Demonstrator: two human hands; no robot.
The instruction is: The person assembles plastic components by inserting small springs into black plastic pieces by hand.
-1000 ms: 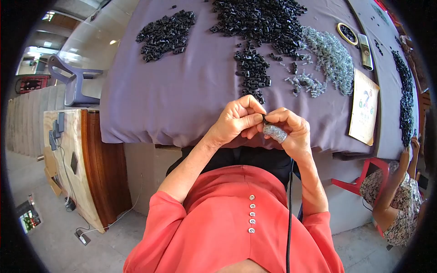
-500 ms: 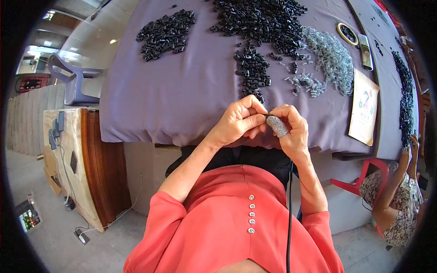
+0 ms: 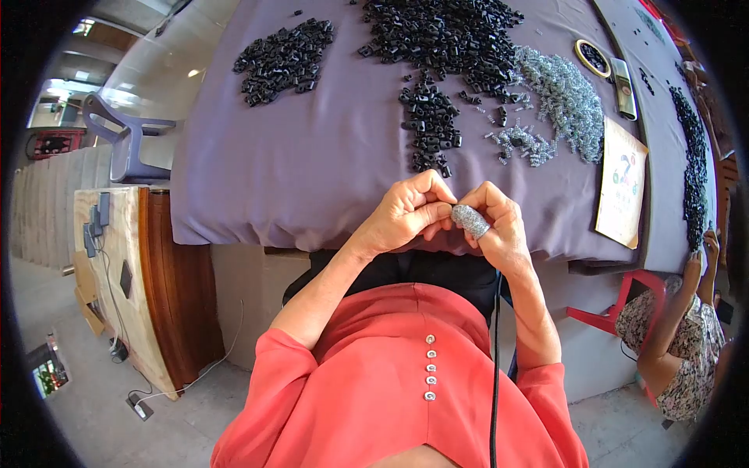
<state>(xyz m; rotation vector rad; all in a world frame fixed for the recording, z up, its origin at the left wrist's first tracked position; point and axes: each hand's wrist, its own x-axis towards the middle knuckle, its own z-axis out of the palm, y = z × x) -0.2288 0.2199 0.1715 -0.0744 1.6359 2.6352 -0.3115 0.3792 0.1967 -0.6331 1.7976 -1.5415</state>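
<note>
My left hand (image 3: 409, 212) and my right hand (image 3: 500, 226) meet fingertip to fingertip at the table's near edge. Both are closed in a pinch, around a small black plastic piece (image 3: 455, 206) that the fingers hide almost entirely. A sparkly grey covering (image 3: 471, 221) wraps my right thumb. Just beyond my hands, a strip of black plastic pieces (image 3: 431, 129) runs up to a large black pile (image 3: 437, 39). To its right is a heap of small metal springs (image 3: 566, 97), with some loose springs (image 3: 524, 144) nearer my right hand.
A smaller black pile (image 3: 285, 61) lies at left on the purple cloth (image 3: 328, 171). A printed sheet (image 3: 622, 183), a tape roll (image 3: 594, 58) and a long packet (image 3: 624, 90) lie right. Another person's hands (image 3: 702, 253) are near more black pieces (image 3: 690, 164) at far right.
My right fingertips have shifted slightly, and the black piece between the fingers shows less. The other person's hands have moved a little.
</note>
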